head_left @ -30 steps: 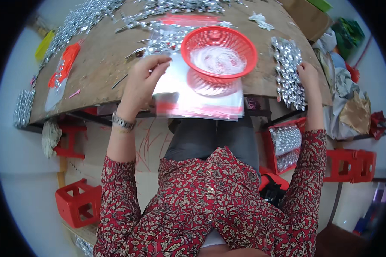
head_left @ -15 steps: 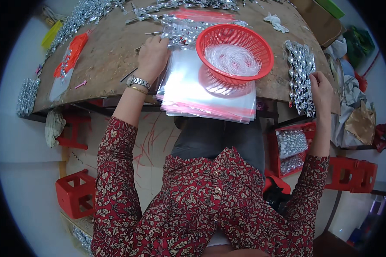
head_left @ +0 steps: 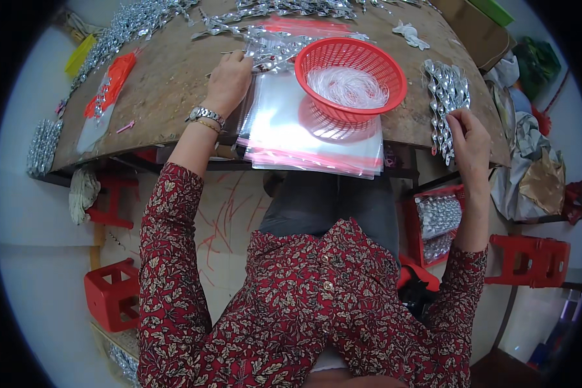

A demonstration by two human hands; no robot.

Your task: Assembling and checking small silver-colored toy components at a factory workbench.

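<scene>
My left hand (head_left: 229, 81), with a watch and bracelet at its wrist, is closed beside the near end of some twisted silver strips (head_left: 278, 61). Whatever its curled fingers hold is hidden. At the right, my right hand (head_left: 471, 139) pinches its thumb and fingers together against the edge of a bundle of twisted silver strips (head_left: 443, 97); I cannot make out what lies between the fingertips. Between my hands a stack of clear plastic bags (head_left: 271, 123) with pink edges lies at the table's near edge. On it stands a red plastic basket (head_left: 394, 97) holding a coil of clear thread (head_left: 349, 87).
More silver strips (head_left: 126, 32) cover the far left of the wooden table (head_left: 168, 84). An orange and clear bag (head_left: 113, 81) lies left, near a pink clip-like piece (head_left: 127, 127). A white crumpled piece (head_left: 410, 35) is at the back right. Red stools (head_left: 113, 294) stand below.
My right hand has moved left and slightly down, onto the edge of the silver strip bundle. My left hand has barely shifted. The whole view has moved slightly.
</scene>
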